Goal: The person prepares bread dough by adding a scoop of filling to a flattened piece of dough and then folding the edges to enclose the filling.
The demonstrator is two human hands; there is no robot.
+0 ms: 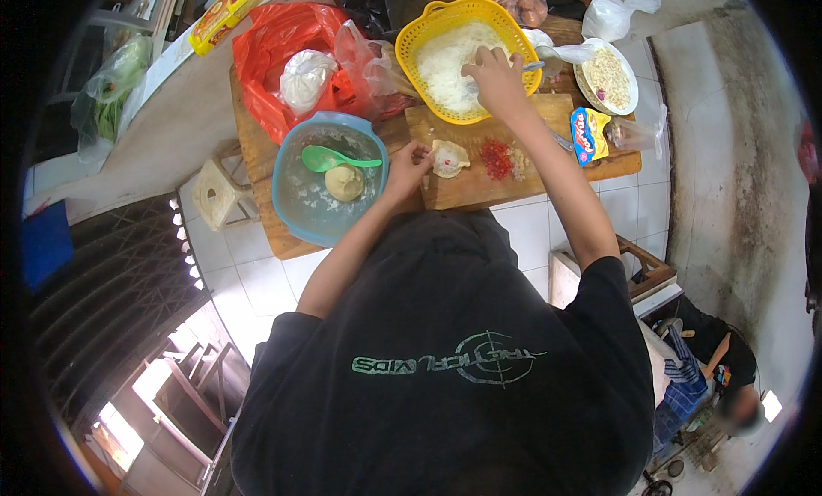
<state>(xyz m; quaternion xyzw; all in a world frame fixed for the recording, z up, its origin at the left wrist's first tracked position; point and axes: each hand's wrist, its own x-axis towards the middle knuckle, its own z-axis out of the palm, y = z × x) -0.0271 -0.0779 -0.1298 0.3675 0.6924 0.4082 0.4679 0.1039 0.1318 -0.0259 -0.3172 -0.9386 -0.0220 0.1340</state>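
Note:
My right hand (498,81) reaches over the yellow basket (409,47) and grips a spoon (533,66), whose metal handle sticks out past the fingers. White shredded food (445,64) fills the basket under it. On the wooden board, a flattened piece of dough (450,159) carries a little white filling with red bits. My left hand (411,169) is closed at the dough's left edge, fingertips pinched there. Chopped red chili (495,159) lies right of the dough, beside a small pale chopped heap (519,164).
A blue basin (287,196) at left holds a dough ball (344,183) and a green spoon (321,159). Behind it lies a red plastic bag (257,59) around a white bag. At right are a white bowl (632,94) of chopped food and a blue-yellow packet (589,136). Another person (728,350) is at lower right.

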